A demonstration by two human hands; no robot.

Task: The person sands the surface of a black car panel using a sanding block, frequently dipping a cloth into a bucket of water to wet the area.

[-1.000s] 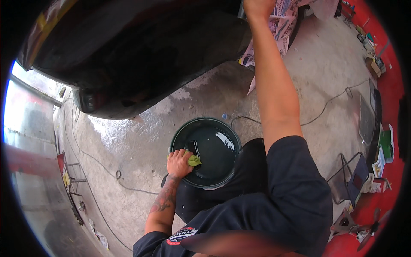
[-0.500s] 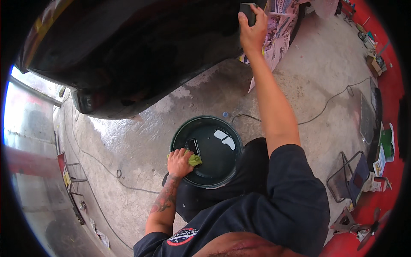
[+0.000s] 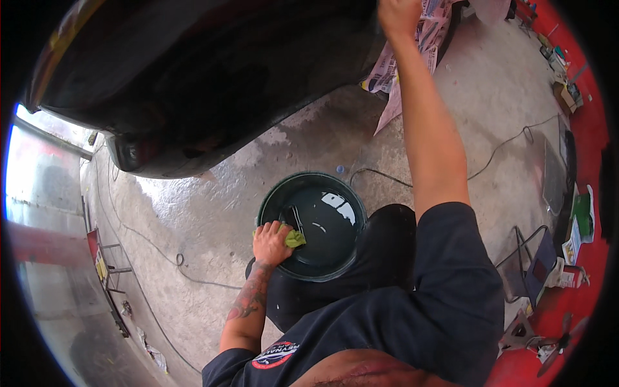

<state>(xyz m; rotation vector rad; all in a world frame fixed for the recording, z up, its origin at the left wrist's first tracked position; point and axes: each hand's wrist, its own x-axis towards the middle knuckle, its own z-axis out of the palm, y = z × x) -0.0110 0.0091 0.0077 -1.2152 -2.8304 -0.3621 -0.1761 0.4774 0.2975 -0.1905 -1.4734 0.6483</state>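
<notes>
My left hand [image 3: 272,244] is closed on a yellow-green cloth [image 3: 295,239] at the left rim of a round dark bucket [image 3: 265,205]. Dark water with bright reflections lies inside the bucket. My right arm reaches up to the black car bumper [image 3: 225,71], where my right hand [image 3: 398,18] meets the top edge of the picture. Its fingertips are cut off there; the dark sanding block seen in its grip half a second ago is out of sight. Printed masking paper [image 3: 387,74] hangs beside the bumper, close to that hand.
The bucket stands on a stained concrete floor [image 3: 213,222], against my dark-trousered leg [image 3: 387,242]. A cable [image 3: 493,164] crosses the floor on the right, another on the left [image 3: 200,281]. A folding chair [image 3: 538,264] and assorted items line the red right edge.
My right hand has moved up and slightly right along the bumper, partly out of the picture. My left hand stays on the cloth at the rim. Reflections in the water have shifted.
</notes>
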